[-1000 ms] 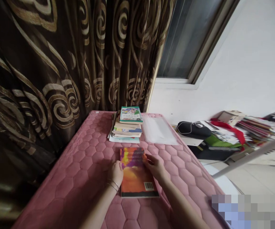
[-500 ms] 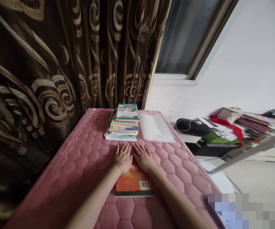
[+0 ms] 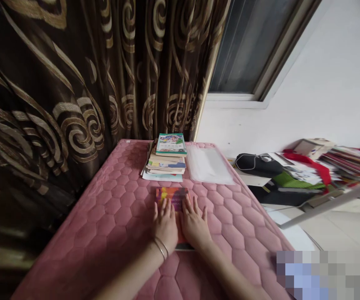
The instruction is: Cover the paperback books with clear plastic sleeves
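Observation:
A book (image 3: 175, 195) with an orange, yellow and purple cover lies flat on the pink quilted surface (image 3: 114, 221). Resting on its left part is my left hand (image 3: 165, 227), fingers extended and slightly spread, with thin bracelets at the wrist. My right hand (image 3: 195, 223) lies on the book's right side, its fingers spread too. Between them a strip of the cover shows; the hands hide much of the rest. Beyond the book stands a stack of books (image 3: 166, 163), topped by a green-edged one with a colourful picture.
Clear plastic sleeves (image 3: 210, 166) lie right of the stack. A patterned dark curtain (image 3: 83, 91) hangs along the left and back. To the right are a black pouch (image 3: 256, 164), a red cloth (image 3: 311, 164), piled folders (image 3: 348, 160) and a grey bar (image 3: 329, 204).
Both hands have slid back toward me along the book, uncovering its far end and covering the near part with the barcode. The view has shifted slightly.

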{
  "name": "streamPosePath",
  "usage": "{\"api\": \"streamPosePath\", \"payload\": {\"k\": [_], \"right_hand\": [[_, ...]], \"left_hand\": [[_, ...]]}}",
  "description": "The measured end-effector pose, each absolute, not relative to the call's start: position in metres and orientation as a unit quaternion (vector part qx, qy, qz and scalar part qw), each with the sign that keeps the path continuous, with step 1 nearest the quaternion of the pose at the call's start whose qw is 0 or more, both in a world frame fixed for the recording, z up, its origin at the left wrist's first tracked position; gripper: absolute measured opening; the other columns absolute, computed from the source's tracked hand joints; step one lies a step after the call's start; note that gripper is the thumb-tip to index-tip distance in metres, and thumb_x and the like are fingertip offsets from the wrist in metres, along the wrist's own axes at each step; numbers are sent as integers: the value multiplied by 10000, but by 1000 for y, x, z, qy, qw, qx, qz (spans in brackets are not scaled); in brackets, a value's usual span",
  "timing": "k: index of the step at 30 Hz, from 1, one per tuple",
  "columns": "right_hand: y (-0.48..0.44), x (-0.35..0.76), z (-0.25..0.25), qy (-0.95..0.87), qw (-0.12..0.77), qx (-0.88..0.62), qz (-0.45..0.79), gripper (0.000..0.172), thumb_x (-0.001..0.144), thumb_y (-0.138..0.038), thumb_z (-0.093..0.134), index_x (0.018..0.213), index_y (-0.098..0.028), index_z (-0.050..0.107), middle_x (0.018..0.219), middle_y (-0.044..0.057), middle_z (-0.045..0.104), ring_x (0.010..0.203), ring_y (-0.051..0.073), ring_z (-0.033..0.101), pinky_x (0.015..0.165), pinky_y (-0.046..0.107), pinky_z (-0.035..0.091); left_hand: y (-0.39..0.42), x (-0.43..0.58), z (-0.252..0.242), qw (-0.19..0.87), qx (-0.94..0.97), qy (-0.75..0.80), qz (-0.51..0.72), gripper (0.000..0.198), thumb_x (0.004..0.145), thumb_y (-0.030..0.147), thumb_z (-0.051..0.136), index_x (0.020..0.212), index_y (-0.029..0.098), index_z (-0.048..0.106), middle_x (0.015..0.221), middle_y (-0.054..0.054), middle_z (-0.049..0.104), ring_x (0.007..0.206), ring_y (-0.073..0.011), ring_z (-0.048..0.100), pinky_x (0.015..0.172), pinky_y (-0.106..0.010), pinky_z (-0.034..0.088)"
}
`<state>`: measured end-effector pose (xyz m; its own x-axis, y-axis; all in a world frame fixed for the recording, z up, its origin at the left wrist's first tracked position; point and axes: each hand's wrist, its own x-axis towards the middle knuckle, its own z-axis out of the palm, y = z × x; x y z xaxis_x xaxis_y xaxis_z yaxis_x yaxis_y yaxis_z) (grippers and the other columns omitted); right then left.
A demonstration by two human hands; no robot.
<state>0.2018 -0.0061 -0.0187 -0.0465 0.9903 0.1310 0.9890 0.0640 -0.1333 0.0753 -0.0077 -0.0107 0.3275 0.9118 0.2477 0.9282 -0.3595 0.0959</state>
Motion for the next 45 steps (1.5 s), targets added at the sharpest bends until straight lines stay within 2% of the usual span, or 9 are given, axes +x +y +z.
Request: {"api": "streamPosePath", "payload": {"k": [3, 8, 15, 20, 25, 29, 34, 38, 45], "right_hand": [[-40, 194, -26, -739, 92, -667, -9, 565, 878, -136, 284, 1436, -190, 358, 1533, 74, 220, 1426, 305, 88, 1100, 625, -3], [-71, 209, -38, -742, 114, -660, 18, 531, 938, -286, 233, 1449, -170, 321, 1511, 89, 281, 1419, 284, 155, 1109, 615, 87], [-80, 239, -58, -715, 179, -675, 4, 537, 946, -356, 246, 1436, -156, 341, 1466, 97, 389, 1385, 312, 262, 1082, 625, 209], [-73, 225, -51, -697, 295, -653, 34, 459, 909, -232, 303, 1302, -114, 508, 1264, 148, 588, 1168, 265, 529, 994, 461, 430], [-77, 213, -36, -629, 345, -689, 104, 408, 901, -294, 344, 1187, -154, 600, 1216, 139, 606, 1111, 264, 557, 919, 417, 490], [-80, 211, -13, -672, 254, -690, 88, 416, 898, -296, 362, 1233, -225, 598, 1306, 114, 557, 1203, 302, 496, 954, 473, 446], [-50, 195, 22, -864, 117, -476, 111, 435, 937, -310, 354, 1358, -327, 467, 1421, 3, 467, 1407, 262, 208, 1118, 534, 181], [-1, 182, 25, -898, 87, -403, 154, 446, 982, -352, 241, 1410, -332, 365, 1431, -12, 447, 1404, 190, 228, 1129, 502, 149], [87, 169, 20, -861, 53, -492, 122, 454, 983, -339, 232, 1419, -300, 350, 1481, -14, 362, 1405, 196, 224, 1129, 494, 143]], "left_hand": [[-39, 81, -22, 45, -816, -560, -134, 511, 894, 135, 302, 1395, 150, 403, 1449, -94, 415, 1367, -251, 320, 1125, -555, 218], [-49, 52, -25, 68, -824, -544, -141, 555, 893, 215, 346, 1445, 242, 297, 1506, -38, 321, 1384, -266, 279, 1096, -598, 232], [-49, 13, -22, 79, -806, -574, -123, 510, 907, 259, 339, 1406, 170, 382, 1454, -109, 408, 1324, -302, 370, 1059, -614, 256], [-52, 18, -12, 11, -755, -637, -152, 379, 924, 266, 347, 1124, 141, 644, 1261, -128, 576, 1069, -264, 555, 909, -428, 450], [-45, 22, -6, -33, -730, -653, -199, 352, 920, 201, 358, 846, 175, 701, 928, -78, 618, 852, -205, 564, 798, -351, 457], [-44, 17, -8, -45, -733, -648, -203, 362, 935, 216, 351, 846, 182, 700, 883, -69, 598, 831, -189, 559, 777, -322, 441], [-51, 19, -4, -10, -716, -681, -152, 312, 926, 239, 394, 951, 225, 704, 929, -68, 613, 864, -214, 564, 768, -357, 423], [-53, 20, -6, 6, -718, -683, -135, 323, 929, 237, 386, 978, 236, 706, 912, -69, 625, 909, -233, 563, 791, -380, 426], [-51, 23, -15, 1, -709, -684, -172, 353, 927, 234, 362, 916, 209, 715, 890, -82, 637, 899, -227, 585, 814, -370, 460]]}}
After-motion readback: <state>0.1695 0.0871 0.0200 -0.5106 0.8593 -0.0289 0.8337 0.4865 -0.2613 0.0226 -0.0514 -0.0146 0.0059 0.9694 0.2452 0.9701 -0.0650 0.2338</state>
